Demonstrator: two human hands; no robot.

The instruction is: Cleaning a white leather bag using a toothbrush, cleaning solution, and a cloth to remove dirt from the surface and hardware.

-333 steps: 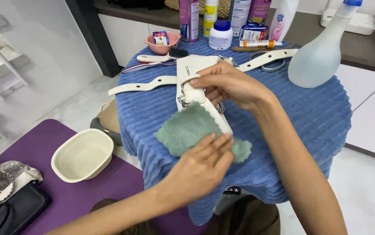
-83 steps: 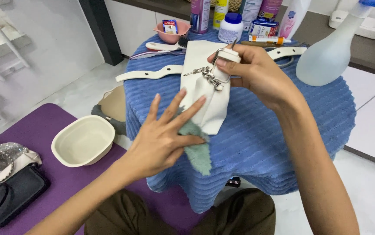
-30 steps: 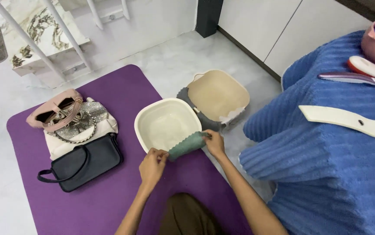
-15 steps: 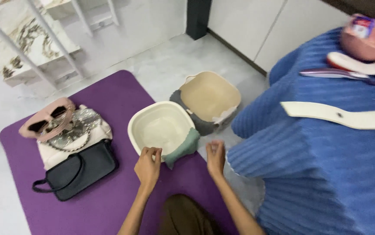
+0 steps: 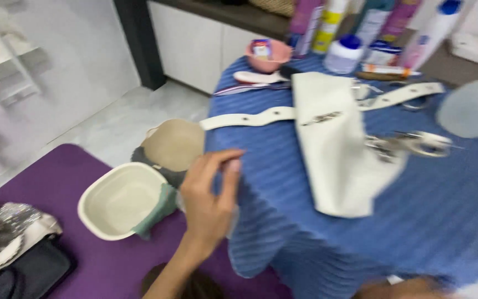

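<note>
My left hand (image 5: 205,202) is raised over the near left edge of the blue ribbed cloth (image 5: 416,221), fingers apart and holding nothing. Just left of it a green cloth (image 5: 158,207) hangs over the rim of a cream bowl (image 5: 92,218) on the purple mat (image 5: 95,266). A white leather bag (image 5: 333,144) lies flat on the blue cloth with its white strap (image 5: 250,117) stretched to the left and metal clasps (image 5: 410,144) to its right. My right hand is out of view; only a sliver of skin shows at the bottom right edge.
A beige bowl (image 5: 172,145) sits on the floor behind the cream one. A pink dish (image 5: 266,54), several bottles (image 5: 344,52) and a blurred spray bottle (image 5: 471,105) line the back of the table. Dark and silver handbags (image 5: 11,249) lie at the lower left.
Both hands have let go of the green cloth, which now hangs on the cream bowl's rim. My view has swung right, back to the table, and my left hand has risen toward it.
</note>
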